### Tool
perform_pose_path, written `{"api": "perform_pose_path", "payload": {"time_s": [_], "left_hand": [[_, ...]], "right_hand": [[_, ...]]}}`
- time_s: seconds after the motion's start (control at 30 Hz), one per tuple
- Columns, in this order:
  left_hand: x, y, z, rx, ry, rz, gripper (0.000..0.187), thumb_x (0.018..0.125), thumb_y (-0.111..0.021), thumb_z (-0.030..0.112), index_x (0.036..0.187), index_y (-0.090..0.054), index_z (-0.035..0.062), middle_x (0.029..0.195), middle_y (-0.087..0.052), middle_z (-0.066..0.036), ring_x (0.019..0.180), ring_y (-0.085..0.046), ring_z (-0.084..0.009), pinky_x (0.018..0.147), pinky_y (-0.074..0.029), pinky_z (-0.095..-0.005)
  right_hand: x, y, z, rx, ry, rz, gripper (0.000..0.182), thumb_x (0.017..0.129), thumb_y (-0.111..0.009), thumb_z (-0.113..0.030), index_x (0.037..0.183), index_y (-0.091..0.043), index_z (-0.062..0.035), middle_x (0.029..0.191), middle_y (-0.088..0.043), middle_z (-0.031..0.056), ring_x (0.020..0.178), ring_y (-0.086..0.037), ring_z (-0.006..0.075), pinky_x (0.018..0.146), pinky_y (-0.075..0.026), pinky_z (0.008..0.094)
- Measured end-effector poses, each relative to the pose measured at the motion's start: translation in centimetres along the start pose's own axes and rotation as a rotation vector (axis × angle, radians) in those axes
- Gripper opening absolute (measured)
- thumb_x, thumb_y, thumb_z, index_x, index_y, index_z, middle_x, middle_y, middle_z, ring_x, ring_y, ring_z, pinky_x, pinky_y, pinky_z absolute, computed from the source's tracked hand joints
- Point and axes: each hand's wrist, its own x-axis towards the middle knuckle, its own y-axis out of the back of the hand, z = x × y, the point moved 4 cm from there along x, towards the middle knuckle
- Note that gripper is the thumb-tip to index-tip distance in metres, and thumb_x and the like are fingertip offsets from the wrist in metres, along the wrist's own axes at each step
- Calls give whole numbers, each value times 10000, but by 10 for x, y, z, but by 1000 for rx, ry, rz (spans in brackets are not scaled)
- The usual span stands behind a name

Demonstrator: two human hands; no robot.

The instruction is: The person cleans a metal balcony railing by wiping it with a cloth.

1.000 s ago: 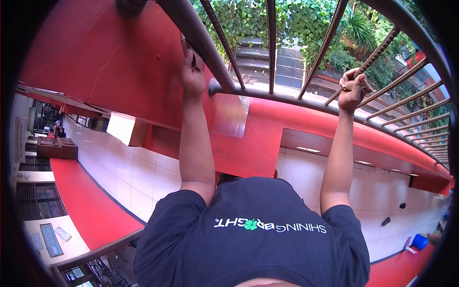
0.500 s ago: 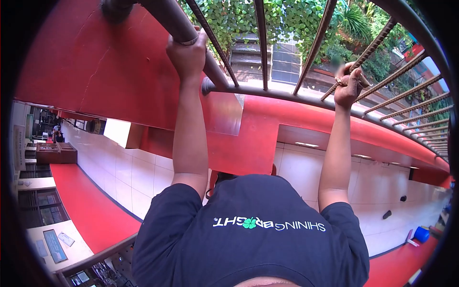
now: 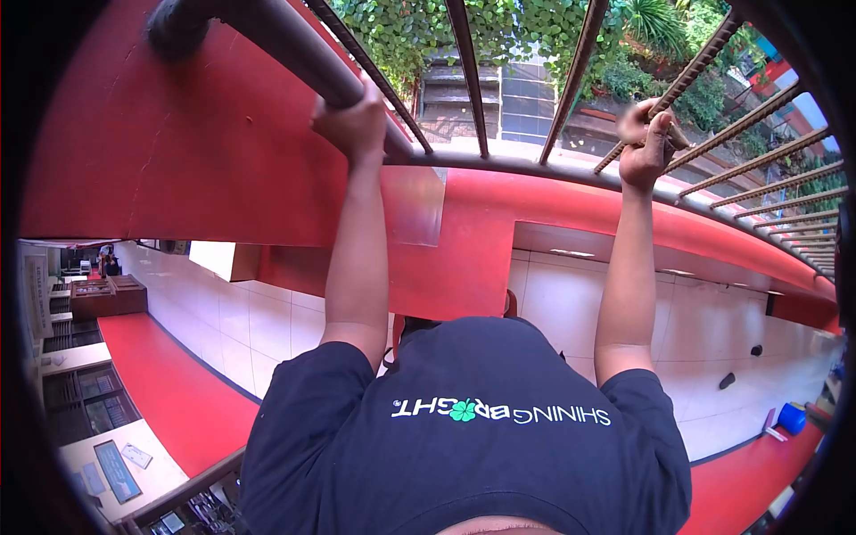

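Observation:
My left hand (image 3: 358, 127) is closed round a thick dark metal pipe (image 3: 290, 46) at the end of the railing, just above the lower rail (image 3: 499, 164). On the right, my right hand (image 3: 649, 153) is closed at a ribbed metal bar (image 3: 704, 58), low down near the same rail. A thin brown piece (image 3: 679, 139), perhaps a folded sheet, sticks out beside its fingers. Those fingertips are smeared, and I cannot make out how the piece lies on the bar.
A red wall (image 3: 107, 160) and red ledge (image 3: 455, 267) border the railing. Beyond the bars are leafy plants (image 3: 526, 27) and steps (image 3: 448, 94). Behind me lie a tiled floor (image 3: 571, 294), a red counter (image 3: 169, 383) and a blue container (image 3: 791, 417).
The view has shifted a little. My left hand sits lower on the pipe, closer to the lower rail. My right hand stays at the same ribbed bar, its fingers now blurred.

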Motion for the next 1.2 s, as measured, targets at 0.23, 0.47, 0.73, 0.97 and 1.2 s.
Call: {"api": "perform_pose_path", "payload": {"time_s": [0.23, 0.47, 0.73, 0.97, 1.2], "left_hand": [[-26, -7, -14, -105, -173, 58, 563, 712, -856, 101, 1115, -493, -50, 906, -671, -170, 802, -717, -283, 732, -558, -386], [-21, 15, -35, -352, -111, -388, 896, 737, -896, 108, 1293, -196, 51, 1168, -444, -148, 1061, -546, -225, 946, -468, -356], [-26, 34, -27, -1179, 301, -599, 818, 806, -612, 96, 1480, -149, 120, 1186, -409, -113, 1114, -481, -173, 1006, -422, -335], [-46, 48, -21, -789, 207, -511, 707, 894, -648, -29, 1440, -241, 162, 1203, -431, -103, 993, -562, -153, 966, -447, -316], [-25, 26, -12, -248, -79, -234, 913, 824, -866, 254, 1352, -157, 27, 1117, -458, -108, 1057, -495, -176, 1033, -363, -344]], "right_hand": [[0, -5, -5, -19, -33, 26, 516, 1055, -511, -424, 715, -456, -40, 851, -543, 112, 658, -493, 152, 559, -395, 272], [-2, 2, 4, 2, -12, 14, 514, 1056, -508, -421, 715, -447, -42, 899, -553, 113, 669, -486, 145, 564, -405, 271], [-1, 7, 6, 23, -15, 18, 527, 1049, -535, -408, 676, -445, -46, 907, -554, 113, 666, -477, 147, 564, -399, 273], [0, 9, 8, 6, -9, 29, 506, 1057, -515, -406, 707, -448, -46, 933, -562, 113, 661, -491, 145, 575, -409, 284], [0, 0, -1, -49, 8, 24, 483, 1051, -506, -448, 809, -495, -30, 852, -513, 81, 639, -446, 127, 568, -382, 271]]}}
